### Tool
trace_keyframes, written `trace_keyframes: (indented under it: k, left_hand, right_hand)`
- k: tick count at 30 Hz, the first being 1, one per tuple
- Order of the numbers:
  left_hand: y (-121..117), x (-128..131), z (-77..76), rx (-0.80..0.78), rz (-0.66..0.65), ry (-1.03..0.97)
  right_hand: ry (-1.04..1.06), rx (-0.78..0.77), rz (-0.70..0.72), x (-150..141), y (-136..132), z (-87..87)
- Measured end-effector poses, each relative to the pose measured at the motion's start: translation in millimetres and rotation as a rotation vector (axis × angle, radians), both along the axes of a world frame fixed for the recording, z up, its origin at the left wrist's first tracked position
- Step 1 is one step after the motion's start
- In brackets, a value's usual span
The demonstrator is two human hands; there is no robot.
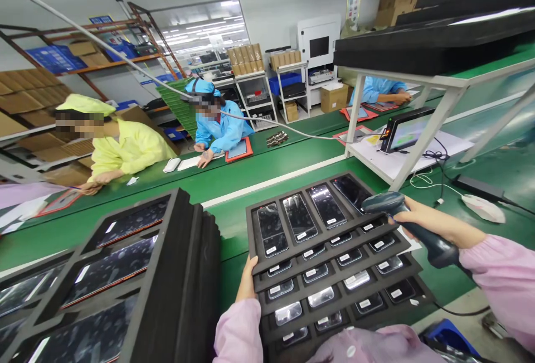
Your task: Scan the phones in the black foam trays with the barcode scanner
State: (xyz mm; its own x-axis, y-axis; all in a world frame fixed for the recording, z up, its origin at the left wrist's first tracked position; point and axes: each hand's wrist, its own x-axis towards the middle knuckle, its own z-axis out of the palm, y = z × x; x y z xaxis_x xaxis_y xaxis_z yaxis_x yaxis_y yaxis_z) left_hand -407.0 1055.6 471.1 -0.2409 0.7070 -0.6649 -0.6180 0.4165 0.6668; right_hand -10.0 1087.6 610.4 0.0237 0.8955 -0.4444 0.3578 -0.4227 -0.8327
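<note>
Left hand (pixel 247 284) touches foam trays (pixel 287 228) at their edge, beside green tabletop (pixel 233 230).

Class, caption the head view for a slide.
Left hand touching staggered foam trays of phone-like panels, right hand gripping a scanner.

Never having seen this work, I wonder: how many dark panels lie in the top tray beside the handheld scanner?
4, in one row: leftmost panel, second panel, third panel and rightmost panel, partly hidden by the scanner.
</note>
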Motion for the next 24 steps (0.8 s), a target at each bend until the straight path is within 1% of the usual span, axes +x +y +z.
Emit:
trace_keyframes:
  k: [4,7,11,14,18,22,24]
  left_hand:
    - [0,-4,-12.9,0.038,-0.007,0.007]
    - [0,-9,-21.6,0.072,-0.030,-0.006]
    - [0,-11,-24.0,0.100,-0.071,-0.025]
    - [0,-10,-22.2,0.115,-0.098,-0.022]
    - [-1,-9,-23.7,0.154,-0.098,-0.012]
    - [0,-9,-29.1,0.201,-0.085,-0.019]
    - [1,-9,-29.4,0.193,-0.066,-0.020]
  right_hand:
    - [0.088,-0.047,0.036,-32,-6,-14.6]
    - [0.071,-0.071,0.037,-54,-6,-25.9]
    - [0.036,-0.112,0.029,-69,1,-34.4]
    - [0.031,-0.104,0.007,-73,4,-34.4]
    - [0.042,-0.078,-0.011,-81,-5,-28.4]
    - [0.084,-0.058,0.035,-104,-18,-24.7]
    - [0.097,-0.069,0.065,-121,-23,-25.5]
